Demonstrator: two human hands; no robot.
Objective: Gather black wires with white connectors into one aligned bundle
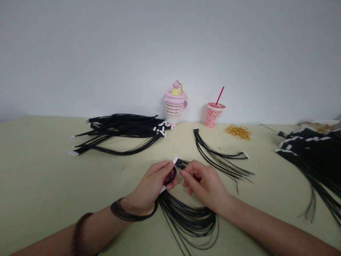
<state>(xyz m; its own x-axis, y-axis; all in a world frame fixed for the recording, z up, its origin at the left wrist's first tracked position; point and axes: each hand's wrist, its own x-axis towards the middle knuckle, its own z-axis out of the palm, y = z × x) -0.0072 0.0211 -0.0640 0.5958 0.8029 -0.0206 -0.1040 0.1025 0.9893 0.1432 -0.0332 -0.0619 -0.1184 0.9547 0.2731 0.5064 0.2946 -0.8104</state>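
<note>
My left hand (150,183) is closed around a black wire harness (188,213) near its white connectors. One white connector (175,160) sticks up past my left fingertips; another white connector (162,190) shows below the fingers. My right hand (205,183) pinches the thin black wires just right of the upper connector. The harness hangs in a loop beneath both hands, and part of it passes under my right wrist. Several black strands (121,210) loop round my left wrist. Exactly which wire the right fingertips grip is hidden.
Bundled black harnesses (125,128) lie at back left, and a larger pile (317,156) at right. A single harness (210,154) rests beyond my right hand. Against the wall stand a pink-lidded cup (174,108) and a tumbler with straw (213,115), near yellow rubber bands (238,132).
</note>
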